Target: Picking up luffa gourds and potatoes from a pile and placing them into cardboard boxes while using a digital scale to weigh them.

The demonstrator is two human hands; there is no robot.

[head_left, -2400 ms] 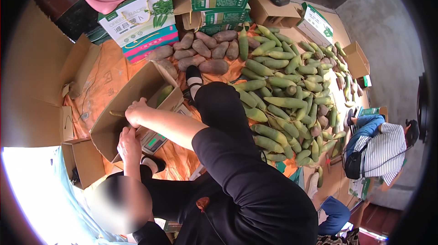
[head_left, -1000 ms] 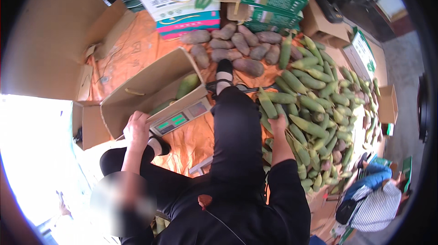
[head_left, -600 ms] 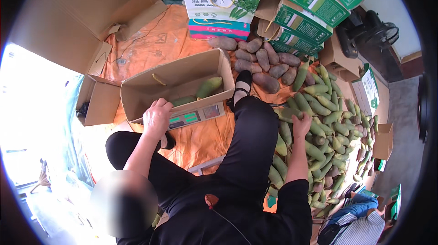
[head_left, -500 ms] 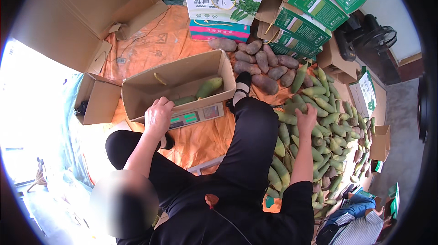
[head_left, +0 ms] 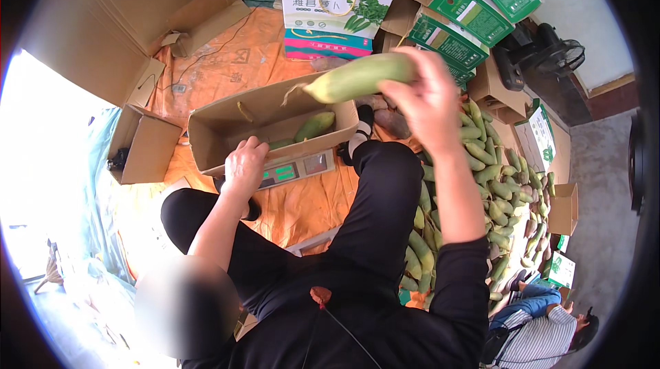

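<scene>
My right hand (head_left: 427, 97) is raised and grips a green ear of corn (head_left: 357, 77) in its husk, held lengthwise above the open cardboard box (head_left: 227, 121). My left hand (head_left: 244, 166) rests on the near rim of that box. Inside the box lie two green ears of corn (head_left: 315, 125). The box stands on a flat digital scale (head_left: 297, 168) with lit green displays. I sit on the floor with my black-trousered legs stretched out beside the scale.
A heap of green corn ears (head_left: 491, 170) lies at my right on the orange sheet (head_left: 227, 60). Printed cartons (head_left: 335, 6) are stacked behind the box, with sweet potatoes (head_left: 392, 120) beside them. An empty small box (head_left: 141, 146) sits left. Another person (head_left: 543, 331) crouches at lower right.
My right hand has lifted an ear of corn from the heap and carried it up and left over the box. My left hand has stayed on the box's rim.
</scene>
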